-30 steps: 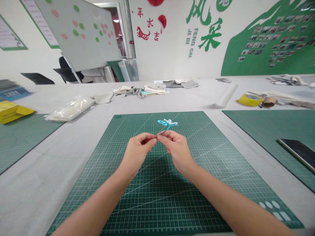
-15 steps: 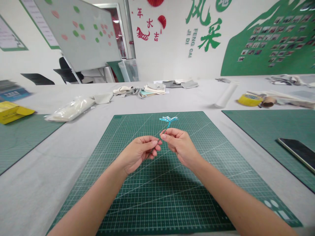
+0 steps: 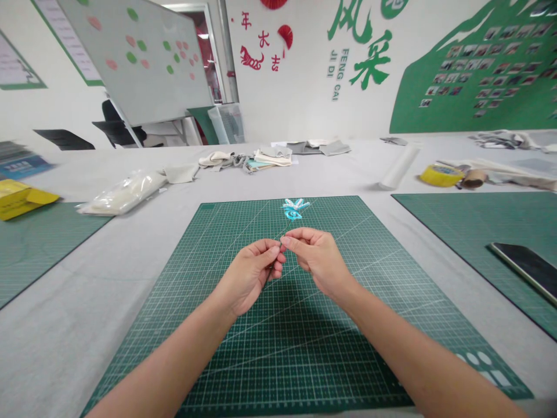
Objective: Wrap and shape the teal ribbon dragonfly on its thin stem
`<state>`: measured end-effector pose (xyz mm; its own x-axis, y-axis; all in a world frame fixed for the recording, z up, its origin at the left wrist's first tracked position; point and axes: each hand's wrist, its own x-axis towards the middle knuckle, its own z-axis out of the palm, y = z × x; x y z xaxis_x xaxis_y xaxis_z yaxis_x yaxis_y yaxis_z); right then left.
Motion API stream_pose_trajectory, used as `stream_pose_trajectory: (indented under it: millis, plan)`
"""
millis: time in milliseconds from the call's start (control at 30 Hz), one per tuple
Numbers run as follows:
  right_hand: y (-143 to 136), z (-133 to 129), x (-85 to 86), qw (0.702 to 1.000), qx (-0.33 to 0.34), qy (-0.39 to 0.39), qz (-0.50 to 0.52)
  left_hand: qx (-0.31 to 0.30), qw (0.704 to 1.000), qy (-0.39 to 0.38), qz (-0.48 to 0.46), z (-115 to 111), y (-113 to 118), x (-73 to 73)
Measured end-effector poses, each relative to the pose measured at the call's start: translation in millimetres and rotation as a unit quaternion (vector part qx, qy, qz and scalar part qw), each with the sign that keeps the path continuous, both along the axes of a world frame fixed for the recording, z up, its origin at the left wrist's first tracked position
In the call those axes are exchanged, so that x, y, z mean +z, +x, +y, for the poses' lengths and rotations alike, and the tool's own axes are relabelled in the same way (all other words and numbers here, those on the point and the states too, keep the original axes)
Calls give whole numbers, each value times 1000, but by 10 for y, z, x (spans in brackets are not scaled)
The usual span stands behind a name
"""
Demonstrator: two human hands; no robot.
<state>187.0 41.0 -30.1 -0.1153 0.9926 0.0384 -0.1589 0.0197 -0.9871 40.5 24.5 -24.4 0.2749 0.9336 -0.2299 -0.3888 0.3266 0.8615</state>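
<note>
Flwr (image 3: 293, 213) newly angled, above R hand (image 3: 321, 255)

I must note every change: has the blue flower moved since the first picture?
Yes: in this view, the flower appears higher, nearer the middle mat's far edge.

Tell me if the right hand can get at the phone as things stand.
Probably yes: the phone lies on the mat to the right, and nothing visible stands between. But the right hand pinches the thin stem, so it would likely have to let go first.
</note>
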Motion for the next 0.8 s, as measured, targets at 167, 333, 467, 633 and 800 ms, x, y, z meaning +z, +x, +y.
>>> stream_pose_trajectory:
  millis: [167, 333, 467, 633, 800]
  plan:
    - [76, 2, 58, 997, 64, -32, 9, -37, 993, 63, 90, -22, -20, 23]
    - [142, -10, 83, 980, 175, -98, 9, -18, 987, 110, 119, -3, -84, 66]
    - [152, -32, 91, 964, 234, -124, -1, -27, 992, 95, 77, 15, -102, 62]
    - [153, -40, 93, 953, 269, -139, 13, -61, 991, 84, 86, 25, -139, 91]
    - [177, -33, 82, 945, 296, -139, 29, -69, 992, 82, 68, 25, -187, 93]
